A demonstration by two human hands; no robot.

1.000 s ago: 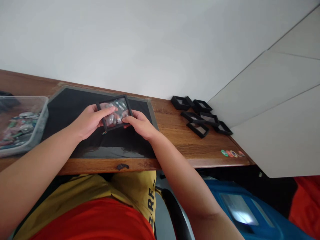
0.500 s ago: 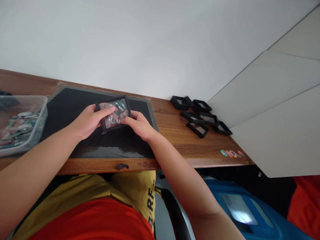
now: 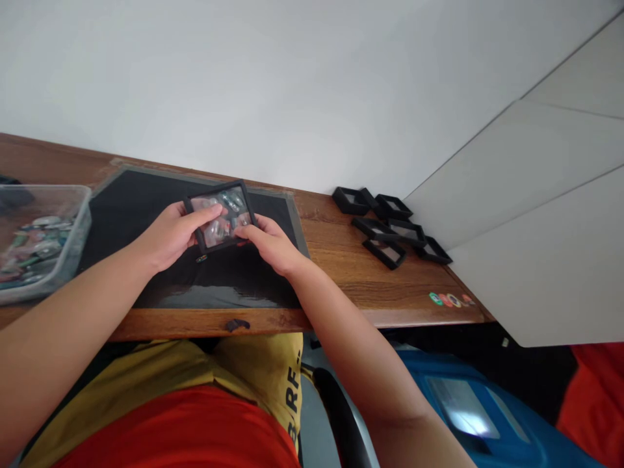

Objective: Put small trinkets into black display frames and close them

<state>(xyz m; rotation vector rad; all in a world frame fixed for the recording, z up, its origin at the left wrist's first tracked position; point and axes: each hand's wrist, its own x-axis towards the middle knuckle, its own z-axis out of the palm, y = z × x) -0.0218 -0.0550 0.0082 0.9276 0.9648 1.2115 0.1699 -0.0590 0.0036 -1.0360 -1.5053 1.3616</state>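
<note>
Between both hands, tilted above a black mat (image 3: pixel 195 292), is a black frame with a clear film window (image 3: pixel 210 244). Small clear packets or trinkets show behind or in its film; their exact kind is too small to make out. My left hand (image 3: pixel 173 234) grips the frame's left side, thumb lying across the film. On the lower right side my right hand (image 3: pixel 270 242) holds the frame, with its thumb on the film and the fingers behind, partly hidden. A tiny shiny piece (image 3: pixel 201 259) sits just under the frame's lower left corner.
At left stands a clear plastic bin (image 3: pixel 80 227) of small colourful items. Several black frames (image 3: pixel 385 253) lie on the wooden table (image 3: pixel 336 260) at right, near the white wall. Round stickers (image 3: pixel 453 299) are at the front right edge; a blue plastic object (image 3: pixel 511 416) is below.
The frame has tipped slightly and risen a little in my hands. Both hands keep nearly the same grip, and the view has shifted very slightly.
</note>
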